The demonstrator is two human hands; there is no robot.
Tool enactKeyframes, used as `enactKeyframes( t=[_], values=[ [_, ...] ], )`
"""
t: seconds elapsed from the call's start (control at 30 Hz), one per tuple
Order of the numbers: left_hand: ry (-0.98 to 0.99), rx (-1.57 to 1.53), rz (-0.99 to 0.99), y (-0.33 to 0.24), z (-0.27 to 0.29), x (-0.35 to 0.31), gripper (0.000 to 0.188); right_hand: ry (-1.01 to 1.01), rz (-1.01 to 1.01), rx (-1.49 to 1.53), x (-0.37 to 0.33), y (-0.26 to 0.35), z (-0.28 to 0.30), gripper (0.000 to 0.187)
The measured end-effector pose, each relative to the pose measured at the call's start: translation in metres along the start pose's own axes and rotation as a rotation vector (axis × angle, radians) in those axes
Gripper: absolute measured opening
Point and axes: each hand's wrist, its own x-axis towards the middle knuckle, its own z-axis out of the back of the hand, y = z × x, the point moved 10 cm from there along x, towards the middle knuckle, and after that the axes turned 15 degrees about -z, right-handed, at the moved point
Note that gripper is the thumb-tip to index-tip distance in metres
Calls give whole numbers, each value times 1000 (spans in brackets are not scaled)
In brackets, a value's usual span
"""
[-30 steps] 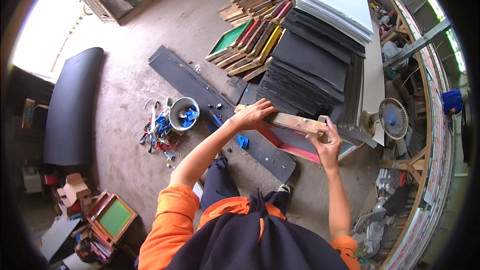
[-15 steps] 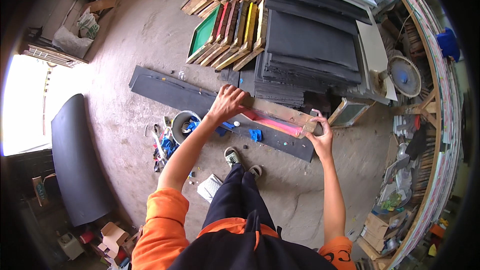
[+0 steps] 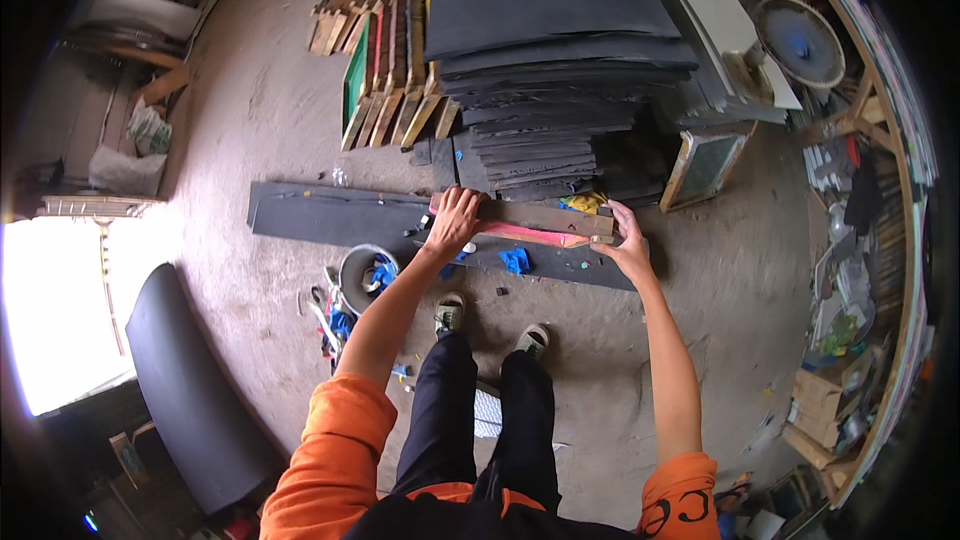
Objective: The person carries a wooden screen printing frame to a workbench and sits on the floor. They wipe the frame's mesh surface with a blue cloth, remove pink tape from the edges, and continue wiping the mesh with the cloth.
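Note:
A wooden screen-printing frame [image 3: 545,217] is held out in front of me, seen nearly edge-on, with a pink and red stain along its inner side. The fingers of my left hand [image 3: 456,225] wrap over its left end. My right hand [image 3: 626,243] grips the right end, thumb below and fingers above. Beneath the frame, long dark sheets [image 3: 335,215] lie on the floor, with a blue scrap [image 3: 515,260] on them. Left of my feet stands a grey bucket [image 3: 354,278] with blue scraps inside.
Ahead rises a tall stack of dark sheets [image 3: 545,10]. More wooden frames [image 3: 395,60] lean in a row to its left. A small framed screen [image 3: 705,168] and a round fan-like dish [image 3: 800,40] are at the right. A curved dark sheet [image 3: 190,380] stands at the left.
My feet have stepped apart and my view has shifted. The frame, still in both hands, has tipped flatter and more level. A yellow thing now shows behind its right end.

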Motion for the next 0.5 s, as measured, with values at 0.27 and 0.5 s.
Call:
enactKeyframes(
  t=[0.27, 0.5],
  values=[
    [87, -41, -33, 19, -81, -4, 53, -47, -97, 31, 26, -80, -6, 64],
    [43, -26, -114, 34, -121, -3, 46, -343, -126, 70, 45, -136, -17, 57]
  ],
)
